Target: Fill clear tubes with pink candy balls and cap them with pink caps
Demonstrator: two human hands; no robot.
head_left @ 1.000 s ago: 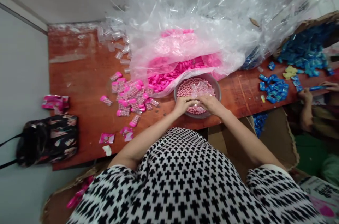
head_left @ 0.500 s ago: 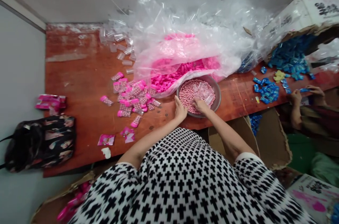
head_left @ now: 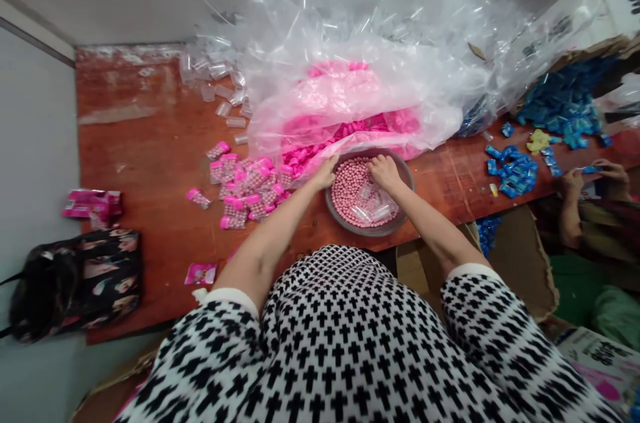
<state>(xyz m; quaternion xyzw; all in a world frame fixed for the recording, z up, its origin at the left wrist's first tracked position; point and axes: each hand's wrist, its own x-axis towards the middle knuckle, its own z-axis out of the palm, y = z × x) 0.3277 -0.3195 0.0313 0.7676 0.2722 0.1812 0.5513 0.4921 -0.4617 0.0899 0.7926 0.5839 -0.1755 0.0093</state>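
A round grey bowl [head_left: 369, 231] holds many small pink beads [head_left: 349, 187], with several clear plastic tubes [head_left: 376, 211] lying on top near its front. My left hand [head_left: 324, 174] is closed on the bowl's rim at the back left. Inside the bowl, toward the back, my right hand [head_left: 385, 172] has its fingers curled down at the beads; what is between the fingertips is hidden. To the left lies a pile of bead-filled tubes with pink caps [head_left: 249, 191]. Behind the bowl, a clear plastic bag [head_left: 345, 93] bulges with loose pink caps [head_left: 300, 156].
Loose clear tubes [head_left: 219, 70] lie at the back left. A black patterned bag [head_left: 107, 273] and pink packets [head_left: 93, 203] are at the left end. On the right are blue wrapped pieces [head_left: 515, 171], a carton [head_left: 570, 16] and another person's hands [head_left: 573, 183].
My left hand has moved up along the bowl's rim. My right hand has shifted to the back of the bowl, and the clear tubes now lie nearer its front.
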